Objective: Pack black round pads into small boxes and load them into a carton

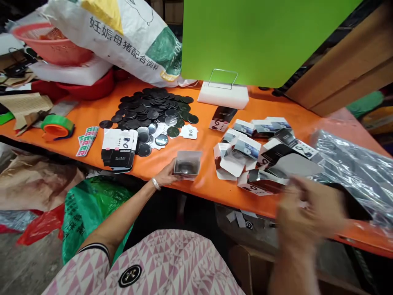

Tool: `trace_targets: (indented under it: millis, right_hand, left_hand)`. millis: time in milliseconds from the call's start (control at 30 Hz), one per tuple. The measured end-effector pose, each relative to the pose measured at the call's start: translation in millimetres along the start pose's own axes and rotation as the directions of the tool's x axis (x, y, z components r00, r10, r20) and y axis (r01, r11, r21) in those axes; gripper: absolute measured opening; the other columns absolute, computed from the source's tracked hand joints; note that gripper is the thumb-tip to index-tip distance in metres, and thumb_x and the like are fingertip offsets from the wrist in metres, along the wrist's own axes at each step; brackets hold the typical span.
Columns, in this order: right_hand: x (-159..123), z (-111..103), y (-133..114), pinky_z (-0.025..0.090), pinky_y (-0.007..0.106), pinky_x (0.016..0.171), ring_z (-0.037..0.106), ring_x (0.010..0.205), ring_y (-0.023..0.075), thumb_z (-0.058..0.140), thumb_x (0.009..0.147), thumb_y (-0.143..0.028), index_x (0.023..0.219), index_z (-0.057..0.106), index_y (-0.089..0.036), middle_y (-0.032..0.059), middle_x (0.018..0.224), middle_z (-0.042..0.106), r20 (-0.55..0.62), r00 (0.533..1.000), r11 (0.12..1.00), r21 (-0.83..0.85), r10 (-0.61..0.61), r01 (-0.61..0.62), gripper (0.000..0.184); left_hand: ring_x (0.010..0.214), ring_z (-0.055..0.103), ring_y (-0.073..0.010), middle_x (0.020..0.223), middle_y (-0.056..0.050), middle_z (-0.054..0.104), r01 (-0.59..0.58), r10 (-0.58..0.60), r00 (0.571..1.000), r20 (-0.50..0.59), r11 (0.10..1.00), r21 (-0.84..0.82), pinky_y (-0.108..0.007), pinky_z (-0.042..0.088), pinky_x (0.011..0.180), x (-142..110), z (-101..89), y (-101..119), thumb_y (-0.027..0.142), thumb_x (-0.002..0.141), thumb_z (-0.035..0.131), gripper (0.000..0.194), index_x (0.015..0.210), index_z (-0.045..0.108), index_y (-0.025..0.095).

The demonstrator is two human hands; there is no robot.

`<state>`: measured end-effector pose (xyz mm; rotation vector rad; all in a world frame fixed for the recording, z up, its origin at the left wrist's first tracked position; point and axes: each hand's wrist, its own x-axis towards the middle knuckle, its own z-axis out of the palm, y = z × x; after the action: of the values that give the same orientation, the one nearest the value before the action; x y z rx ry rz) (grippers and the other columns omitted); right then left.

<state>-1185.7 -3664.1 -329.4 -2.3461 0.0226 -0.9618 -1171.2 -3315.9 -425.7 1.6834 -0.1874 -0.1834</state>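
Note:
My left hand (166,175), with a silver bracelet at the wrist, grips a small open box (188,164) by its left side at the table's front edge. Inside the box something dark shows, too unclear to name. My right hand (311,209) is smeared by motion at the right front, next to a heap of small printed cartons (242,149). Whether its fingers hold anything cannot be made out. The cartons, white and black, lie jumbled, some with flaps up. One carton (259,182) at the front lies closest to the right hand.
A pile of black discs (153,108) covers the middle left, behind stacked printed leaflets (119,147). Tape rolls (57,126) and sticker sheets (87,141) lie further left. A white foam block (224,94) with a wire stand sits behind; plastic-wrapped trays (353,164) are at right.

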Motion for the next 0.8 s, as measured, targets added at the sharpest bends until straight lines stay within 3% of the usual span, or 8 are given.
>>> trace_targets:
  millis: [67, 133, 233, 333, 500, 633, 700, 800]
  right_hand:
    - [-2, 61, -40, 0.052, 0.040, 0.078, 0.065, 0.087, 0.0227, 0.052, 0.093, -0.035, 0.101, 0.070, -0.023, 0.0093, 0.094, 0.070, 0.266, 0.947, 0.951, 0.292, -0.181, 0.099, 0.023]
    - [6, 131, -66, 0.051, 0.033, 0.075, 0.064, 0.081, 0.0185, 0.046, 0.096, -0.032, 0.093, 0.070, -0.018, 0.0081, 0.088, 0.069, 0.385, 0.897, 0.925, 0.375, -0.216, 0.061, 0.027]
    - [27, 223, -79, 0.049, 0.029, 0.080, 0.063, 0.087, 0.0168, 0.049, 0.095, -0.029, 0.093, 0.070, -0.013, 0.0099, 0.092, 0.070, 0.536, 0.835, 0.972, 0.234, -0.121, -0.009, 0.026]
    - [41, 278, -79, 0.047, 0.034, 0.078, 0.060, 0.097, 0.0237, 0.063, 0.087, -0.035, 0.108, 0.066, -0.004, 0.0203, 0.104, 0.067, 0.544, 0.839, 0.992, 0.107, -0.004, -0.065, 0.037]
    - [42, 315, -73, 0.047, 0.037, 0.072, 0.059, 0.097, 0.0295, 0.077, 0.073, -0.042, 0.102, 0.065, -0.007, 0.0229, 0.104, 0.065, 0.558, 0.787, 0.964, -0.165, 0.264, -0.206, 0.047]
    - [44, 318, -63, 0.046, 0.035, 0.070, 0.063, 0.084, 0.0257, 0.069, 0.079, -0.033, 0.107, 0.064, -0.008, 0.0181, 0.095, 0.068, 0.563, 0.716, 0.911, -0.257, 0.412, -0.322, 0.038]
    - [42, 311, -59, 0.046, 0.033, 0.070, 0.063, 0.083, 0.0245, 0.060, 0.085, -0.029, 0.110, 0.063, -0.007, 0.0179, 0.094, 0.068, 0.552, 0.719, 0.907, -0.261, 0.422, -0.331, 0.034]
    - [32, 292, -60, 0.046, 0.033, 0.072, 0.064, 0.083, 0.0241, 0.046, 0.091, -0.025, 0.108, 0.067, -0.009, 0.0174, 0.093, 0.069, 0.546, 0.775, 0.947, -0.198, 0.320, -0.252, 0.031]
  left_hand:
    - [0.104, 0.060, -0.0254, 0.113, -0.009, 0.063, -0.015, 0.014, 0.998, 0.055, 1.000, 0.014, -0.040, 0.049, 0.094, 1, -0.9, -3, 0.038, 0.065, 0.080, 0.065, 0.120, 0.054, 0.016]
    - [0.100, 0.060, -0.0251, 0.108, -0.009, 0.064, 0.004, -0.007, 0.997, 0.072, 0.999, 0.032, -0.040, 0.050, 0.092, 0, -2.4, -6, 0.038, 0.067, 0.079, 0.061, 0.118, 0.054, 0.016]
    - [0.100, 0.061, -0.0260, 0.108, -0.009, 0.064, 0.038, -0.041, 0.997, 0.066, 0.999, 0.032, -0.041, 0.051, 0.090, -1, -3.1, -7, 0.039, 0.070, 0.078, 0.057, 0.117, 0.055, 0.016]
    - [0.109, 0.060, -0.0281, 0.120, -0.011, 0.061, 0.019, -0.021, 0.997, 0.073, 0.999, 0.026, -0.044, 0.048, 0.097, -3, -2.9, -2, 0.040, 0.072, 0.077, 0.065, 0.128, 0.052, 0.018]
    - [0.126, 0.053, -0.0313, 0.137, -0.013, 0.055, 0.058, -0.052, 0.993, 0.104, 0.997, -0.058, -0.044, 0.044, 0.105, -1, -31.7, 15, 0.045, 0.064, 0.082, 0.085, 0.139, 0.049, 0.024]
    - [0.105, 0.063, -0.0270, 0.113, -0.011, 0.067, 0.141, -0.092, 0.954, -0.285, 0.978, 0.157, -0.041, 0.050, 0.090, 26, -82.6, 16, 0.044, 0.075, 0.071, 0.051, 0.119, 0.065, 0.019]
    - [0.091, 0.063, -0.0246, 0.099, -0.010, 0.067, 0.272, -0.053, 0.888, -0.457, 0.861, 0.430, -0.040, 0.050, 0.086, 48, -100.7, 14, 0.036, 0.076, 0.068, 0.037, 0.107, 0.069, 0.016]
    - [0.098, 0.058, -0.0289, 0.105, -0.013, 0.063, 0.405, -0.051, 0.888, -0.457, 0.556, 0.726, -0.041, 0.047, 0.086, 79, -106.3, 14, 0.031, 0.076, 0.067, 0.038, 0.109, 0.067, 0.014]
